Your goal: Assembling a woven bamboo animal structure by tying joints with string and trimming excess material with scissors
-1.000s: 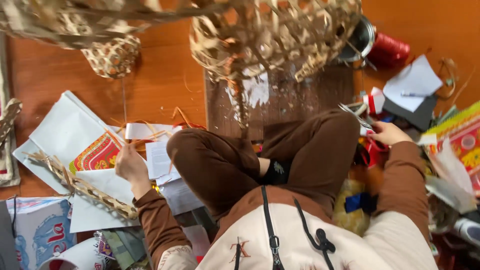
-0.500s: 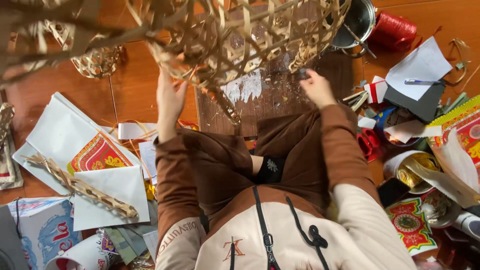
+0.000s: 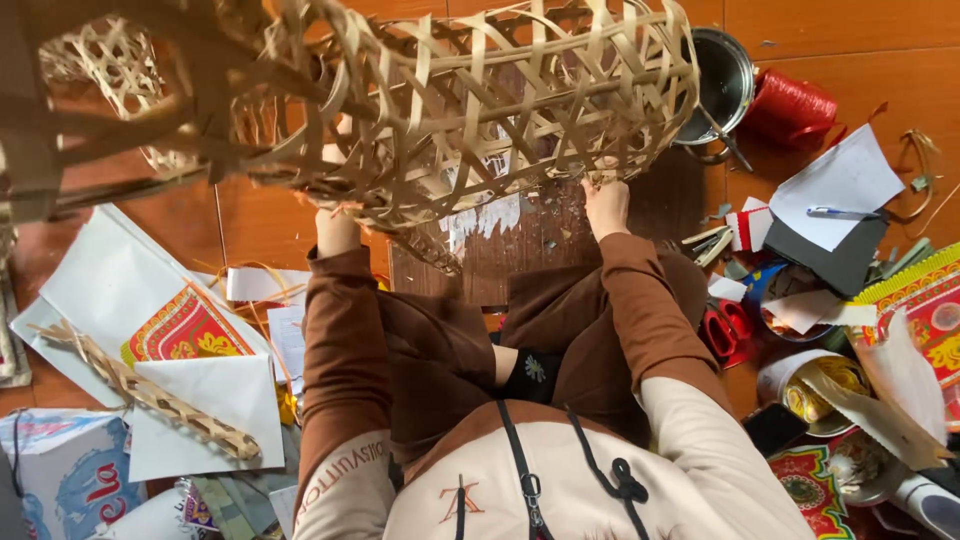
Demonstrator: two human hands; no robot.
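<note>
Person seated cross-legged on the orange floor [image 3: 850, 60], both arms up to a large open-weave bamboo basket frame [image 3: 480, 100] that fills the top of the view.

Left hand [image 3: 337, 228] under the frame's lower rim, touching the strips; fingers hidden behind the weave, can't tell if they're clamped or apart.
Right hand [image 3: 606, 200] at the rim's lower right edge, fingers curled together on a bamboo strip end.

Frame is held up off the floor, tilted, above a dark wooden board [image 3: 520, 250] that lies in front of the knees, with white scraps stuck on it.

Around:
- narrow woven bamboo strip [image 3: 140, 385] lying diagonally across white paper sheets [image 3: 210, 410], left
- red-and-yellow printed paper [image 3: 185, 330] beside them
- metal pot [image 3: 722, 85] and red twine spool [image 3: 790, 105], upper right, just beside each other
- red-handled scissors [image 3: 725, 330] near the right knee
- blue pen [image 3: 838, 212] on a white sheet, right
</note>
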